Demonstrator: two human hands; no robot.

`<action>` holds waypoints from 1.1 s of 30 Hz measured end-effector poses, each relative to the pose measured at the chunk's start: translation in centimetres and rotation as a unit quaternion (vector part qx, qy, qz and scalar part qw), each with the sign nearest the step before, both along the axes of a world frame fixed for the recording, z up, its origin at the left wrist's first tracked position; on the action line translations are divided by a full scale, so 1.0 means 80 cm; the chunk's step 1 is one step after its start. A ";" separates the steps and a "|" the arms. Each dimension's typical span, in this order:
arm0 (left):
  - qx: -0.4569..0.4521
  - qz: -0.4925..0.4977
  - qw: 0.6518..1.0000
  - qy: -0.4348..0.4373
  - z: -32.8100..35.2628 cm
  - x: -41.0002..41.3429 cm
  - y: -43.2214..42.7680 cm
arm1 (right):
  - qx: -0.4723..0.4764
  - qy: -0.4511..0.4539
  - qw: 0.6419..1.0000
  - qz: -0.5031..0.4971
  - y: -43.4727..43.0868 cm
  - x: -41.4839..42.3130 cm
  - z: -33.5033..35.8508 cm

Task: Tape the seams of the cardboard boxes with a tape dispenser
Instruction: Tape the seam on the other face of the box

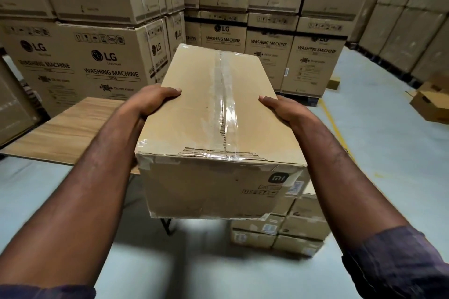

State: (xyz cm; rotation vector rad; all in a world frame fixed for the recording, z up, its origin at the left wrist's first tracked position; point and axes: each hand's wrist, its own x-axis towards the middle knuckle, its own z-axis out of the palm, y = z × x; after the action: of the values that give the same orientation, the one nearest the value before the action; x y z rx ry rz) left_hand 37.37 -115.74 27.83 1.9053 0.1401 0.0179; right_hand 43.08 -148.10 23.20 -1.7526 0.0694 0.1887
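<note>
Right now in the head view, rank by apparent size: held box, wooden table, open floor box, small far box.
1. held box, though nearness to the camera inflates it.
2. wooden table, partly hidden.
3. open floor box, cut by the frame edge.
4. small far box.

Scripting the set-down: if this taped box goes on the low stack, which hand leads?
Right, probably: the right hand grips the box on the side where the low stack sits below; the left hand is on the table side.
</note>
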 end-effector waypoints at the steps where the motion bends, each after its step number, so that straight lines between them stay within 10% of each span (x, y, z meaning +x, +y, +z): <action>1: 0.000 0.001 1.000 0.000 -0.001 -0.007 -0.038 | -0.008 0.000 1.000 0.003 -0.039 -0.006 0.003; 14: -0.095 -0.034 0.995 0.010 -0.018 -0.048 -0.405 | -0.016 -0.003 1.000 0.008 -0.401 -0.049 0.003; 33: -0.146 -0.141 0.976 0.074 -0.106 0.159 -0.606 | -0.039 0.014 0.997 -0.070 -0.622 0.077 -0.058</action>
State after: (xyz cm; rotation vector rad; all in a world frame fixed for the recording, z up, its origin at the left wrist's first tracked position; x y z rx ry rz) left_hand 50.09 -164.19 19.39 1.6165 -0.0275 -0.3203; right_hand 49.25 -197.86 18.53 -1.8156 0.2216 0.1100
